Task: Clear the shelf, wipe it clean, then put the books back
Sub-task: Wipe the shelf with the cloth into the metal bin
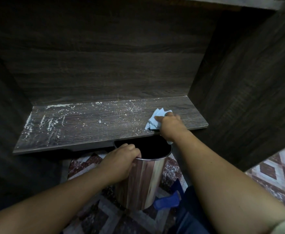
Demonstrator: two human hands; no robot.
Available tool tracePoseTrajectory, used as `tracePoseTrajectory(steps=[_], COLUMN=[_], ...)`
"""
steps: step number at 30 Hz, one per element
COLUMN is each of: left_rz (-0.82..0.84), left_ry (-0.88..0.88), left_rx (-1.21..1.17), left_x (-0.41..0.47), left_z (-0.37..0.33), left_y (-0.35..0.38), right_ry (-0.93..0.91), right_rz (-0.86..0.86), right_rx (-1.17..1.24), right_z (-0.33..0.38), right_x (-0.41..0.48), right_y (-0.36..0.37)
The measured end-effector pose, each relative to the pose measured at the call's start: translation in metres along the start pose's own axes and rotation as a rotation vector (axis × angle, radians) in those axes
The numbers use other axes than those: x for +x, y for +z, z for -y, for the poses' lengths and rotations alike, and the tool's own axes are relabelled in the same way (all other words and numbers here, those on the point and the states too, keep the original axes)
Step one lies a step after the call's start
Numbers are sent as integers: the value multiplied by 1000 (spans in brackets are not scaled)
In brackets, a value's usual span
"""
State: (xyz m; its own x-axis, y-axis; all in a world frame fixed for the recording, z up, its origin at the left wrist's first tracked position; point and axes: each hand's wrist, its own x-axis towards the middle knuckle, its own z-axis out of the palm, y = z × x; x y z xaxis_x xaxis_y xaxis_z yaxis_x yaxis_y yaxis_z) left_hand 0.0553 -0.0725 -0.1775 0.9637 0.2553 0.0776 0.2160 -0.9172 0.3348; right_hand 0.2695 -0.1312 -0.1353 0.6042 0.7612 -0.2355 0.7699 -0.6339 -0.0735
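One view, head cam: my right hand (169,125) clamps the cloth (155,119) at the right front of the shelf (104,132). My left hand (121,162) grips the bin (143,179) rim just below. I'd drag the crumbs (54,122) over the edge in overlapping strokes. No books in sight.

Dark wood-grain cabinet walls (104,56) rise over a diamond-patterned floor (273,174), dimly lit.
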Motion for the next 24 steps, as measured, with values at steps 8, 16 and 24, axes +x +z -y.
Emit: tracePoseTrajectory(steps=[8,16,24], left_rz=[-10,-48,-31], left_ry=[-5,23,25], left_rx=[-9,7,-2], left_x=[2,-5,-3], left_z=[4,6,5], left_y=[1,4,-2], right_ry=[-92,-167,55], right_rz=[90,142,-168], right_rx=[2,60,185], right_z=[18,18,-6], right_x=[-5,-23,-5], right_y=[16,5,5])
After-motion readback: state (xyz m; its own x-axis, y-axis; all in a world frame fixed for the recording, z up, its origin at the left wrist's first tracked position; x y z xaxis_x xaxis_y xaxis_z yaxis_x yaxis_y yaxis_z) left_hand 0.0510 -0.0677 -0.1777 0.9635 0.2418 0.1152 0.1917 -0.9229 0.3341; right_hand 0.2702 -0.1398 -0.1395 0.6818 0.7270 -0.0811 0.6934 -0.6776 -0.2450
